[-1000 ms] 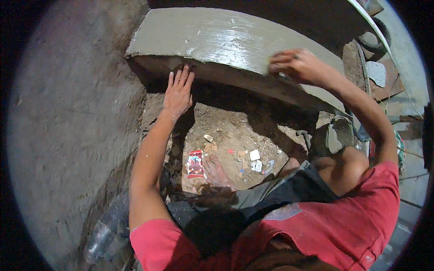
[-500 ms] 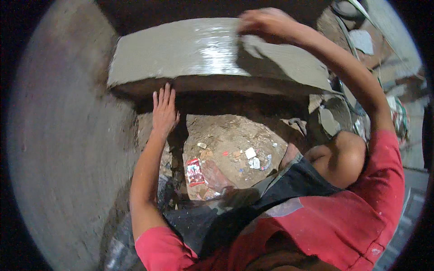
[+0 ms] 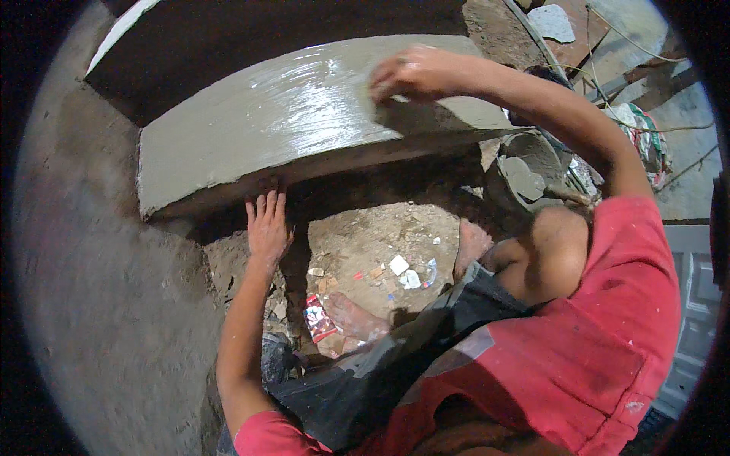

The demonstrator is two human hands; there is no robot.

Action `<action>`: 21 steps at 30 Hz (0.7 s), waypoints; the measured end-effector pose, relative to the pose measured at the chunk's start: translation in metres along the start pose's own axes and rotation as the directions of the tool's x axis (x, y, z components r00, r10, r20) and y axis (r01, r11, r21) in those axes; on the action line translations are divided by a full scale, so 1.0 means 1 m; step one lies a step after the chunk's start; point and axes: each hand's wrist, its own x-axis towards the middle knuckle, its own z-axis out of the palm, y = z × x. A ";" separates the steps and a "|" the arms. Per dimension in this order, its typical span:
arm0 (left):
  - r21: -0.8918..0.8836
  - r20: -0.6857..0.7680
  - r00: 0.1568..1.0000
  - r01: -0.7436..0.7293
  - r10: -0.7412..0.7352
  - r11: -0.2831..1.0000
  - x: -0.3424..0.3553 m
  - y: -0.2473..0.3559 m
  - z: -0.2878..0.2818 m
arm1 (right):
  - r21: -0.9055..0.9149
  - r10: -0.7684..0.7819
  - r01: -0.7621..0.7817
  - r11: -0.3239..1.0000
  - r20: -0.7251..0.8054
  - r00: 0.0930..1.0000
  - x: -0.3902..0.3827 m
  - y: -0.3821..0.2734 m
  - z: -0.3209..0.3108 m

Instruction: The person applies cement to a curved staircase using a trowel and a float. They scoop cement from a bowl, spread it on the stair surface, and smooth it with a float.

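A concrete step (image 3: pixel 228 121) with a smooth, wet grey top stretches across in front of me, its surface shining around the middle. Above that top my right hand (image 3: pixel 408 74) is curled, fingers bent down toward the wet face; what they hold, if anything, is hidden under the hand. It casts a dark shadow just beneath. My left hand (image 3: pixel 268 228) has its fingers stretched out, their tips against the lower front edge of the step. Nothing shows in that hand.
A rough grey wall (image 3: pixel 114 304) rises at the left, and a higher step (image 3: pixel 289 38) lies behind. A bucket (image 3: pixel 544 156) with grey mortar stands at the right. Between my bare feet, the dirt floor (image 3: pixel 365 235) carries scraps and a red wrapper (image 3: pixel 318 318). Cables and a sack (image 3: pixel 646 140) lie beyond.
My view has turned, so the step sits tilted and more of the higher step shows. The right hand has moved left across the wet top. The left hand stays at the front edge.
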 end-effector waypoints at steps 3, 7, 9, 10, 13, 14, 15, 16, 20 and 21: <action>0.027 0.101 0.995 0.011 -0.013 1.000 0.000 0.000 0.007 | -0.009 0.018 -0.018 1.000 0.019 1.000 -0.098 0.014 -0.010; -0.042 0.069 0.997 0.050 -0.047 0.998 0.002 0.002 0.013 | -0.014 0.293 -0.294 0.956 -0.055 0.954 -0.194 0.020 -0.041; -0.043 0.146 0.988 0.059 -0.052 0.997 0.004 0.003 0.013 | 0.035 0.343 -0.345 0.938 -0.231 0.910 -0.208 0.021 -0.057; -0.022 0.189 0.980 0.068 -0.062 0.997 0.005 0.003 0.012 | 0.060 0.327 -0.327 0.943 -0.335 0.883 -0.211 0.021 -0.068; 0.023 0.241 0.969 0.050 -0.054 0.999 0.008 0.005 0.006 | -0.196 0.130 -0.323 0.926 -0.638 0.759 -0.198 0.021 -0.102; 0.055 0.288 0.955 0.057 -0.070 0.997 0.008 0.006 0.003 | -0.332 0.011 -0.342 0.879 -0.704 0.710 -0.187 0.022 -0.111; 0.051 0.274 0.960 0.050 -0.062 0.997 0.008 0.007 0.001 | -0.181 0.112 -0.405 0.896 -0.791 0.602 -0.179 0.018 -0.115; 0.061 0.292 0.953 0.059 -0.074 0.996 0.006 0.008 -0.002 | -0.141 0.106 -0.416 0.898 -0.849 0.518 -0.165 0.020 -0.116; 0.060 0.133 0.990 0.031 -0.038 0.998 0.000 0.013 -0.008 | 0.097 0.207 -0.335 0.937 -0.928 0.311 -0.118 0.035 -0.088; 0.079 0.140 0.989 0.031 -0.042 0.996 -0.001 0.014 -0.007 | -0.064 0.104 -0.374 0.925 -0.906 0.411 -0.103 0.045 -0.072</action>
